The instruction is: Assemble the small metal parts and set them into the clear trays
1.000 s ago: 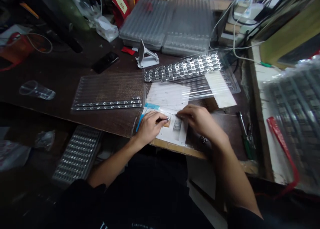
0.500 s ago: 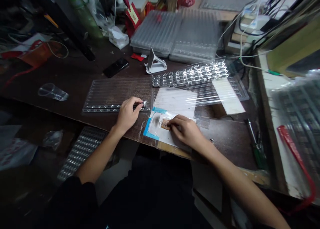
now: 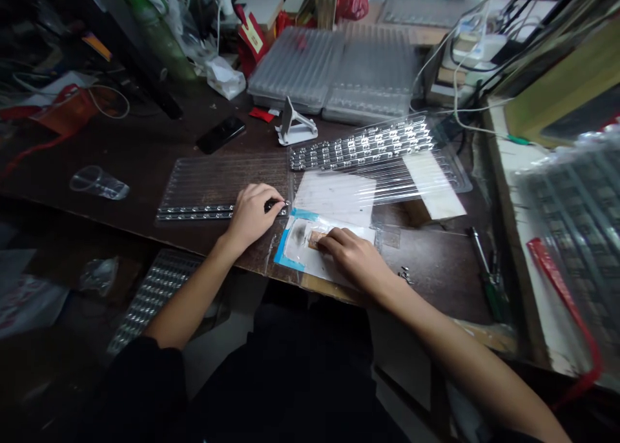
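Observation:
My left hand (image 3: 255,212) is closed in a pinch over the right end of a clear ribbed plastic tray (image 3: 217,175). A small shiny metal part (image 3: 287,203) shows at its fingertips. Shiny parts (image 3: 198,212) line the tray's front grooves, partly under this hand. My right hand (image 3: 356,257) rests on a white board edged with blue tape (image 3: 290,260). Its fingers are bunched at the edge of a small brown rectangular piece (image 3: 316,239); whatever they pinch is hidden. A dark grey smudge marks the film left of that piece.
Behind my right hand lies a clear tray with rows of shiny parts (image 3: 361,144). Tiny dark pieces (image 3: 405,275) lie by my right forearm, and a green-handled screwdriver (image 3: 491,288) farther right. A white stand (image 3: 298,130), phone (image 3: 221,134) and plastic cup (image 3: 100,183) are also on the table.
My left fingers have come down onto the tray's right end with the small shiny part, which was held slightly above it. My right hand stays at the brown piece. The whole view has shifted slightly.

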`<control>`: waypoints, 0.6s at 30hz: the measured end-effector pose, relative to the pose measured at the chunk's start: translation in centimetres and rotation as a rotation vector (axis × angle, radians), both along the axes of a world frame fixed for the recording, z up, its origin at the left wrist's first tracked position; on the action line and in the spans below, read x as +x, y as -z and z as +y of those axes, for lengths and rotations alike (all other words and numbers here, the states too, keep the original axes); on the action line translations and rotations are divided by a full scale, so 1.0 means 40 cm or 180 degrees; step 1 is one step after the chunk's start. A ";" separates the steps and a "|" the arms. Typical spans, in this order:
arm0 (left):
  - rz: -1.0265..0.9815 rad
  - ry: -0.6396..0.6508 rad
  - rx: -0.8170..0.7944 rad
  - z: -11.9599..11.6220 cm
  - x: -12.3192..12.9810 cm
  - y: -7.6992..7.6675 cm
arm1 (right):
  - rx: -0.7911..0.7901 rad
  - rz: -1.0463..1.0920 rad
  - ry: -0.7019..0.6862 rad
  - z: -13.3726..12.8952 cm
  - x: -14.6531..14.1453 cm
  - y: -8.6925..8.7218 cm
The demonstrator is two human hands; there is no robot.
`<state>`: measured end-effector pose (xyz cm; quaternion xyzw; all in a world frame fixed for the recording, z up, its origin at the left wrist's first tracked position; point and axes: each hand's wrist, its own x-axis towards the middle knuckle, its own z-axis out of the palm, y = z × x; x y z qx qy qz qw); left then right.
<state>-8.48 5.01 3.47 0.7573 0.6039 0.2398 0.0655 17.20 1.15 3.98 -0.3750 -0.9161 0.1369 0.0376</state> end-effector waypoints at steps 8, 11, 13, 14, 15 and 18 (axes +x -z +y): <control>0.0714 -0.0008 -0.0188 0.001 -0.012 -0.041 | 0.0053 -0.0171 -0.0121 -0.002 -0.004 -0.006; 0.0877 0.0012 -0.0249 0.007 -0.007 -0.060 | -0.0033 -0.0140 -0.0109 0.000 -0.002 -0.015; 0.0900 -0.0006 -0.0237 0.021 0.013 -0.071 | -0.0111 0.0017 -0.0093 0.007 0.011 -0.029; 0.0886 0.0022 -0.0224 0.032 0.029 -0.076 | -0.0142 0.0089 -0.0065 0.011 0.023 -0.040; 0.0859 0.0080 -0.0211 0.045 0.048 -0.081 | -0.0164 0.0134 -0.0004 0.014 0.039 -0.052; 0.0749 0.0311 -0.0182 0.101 0.116 -0.086 | -0.0210 0.0120 0.0334 0.016 0.110 -0.091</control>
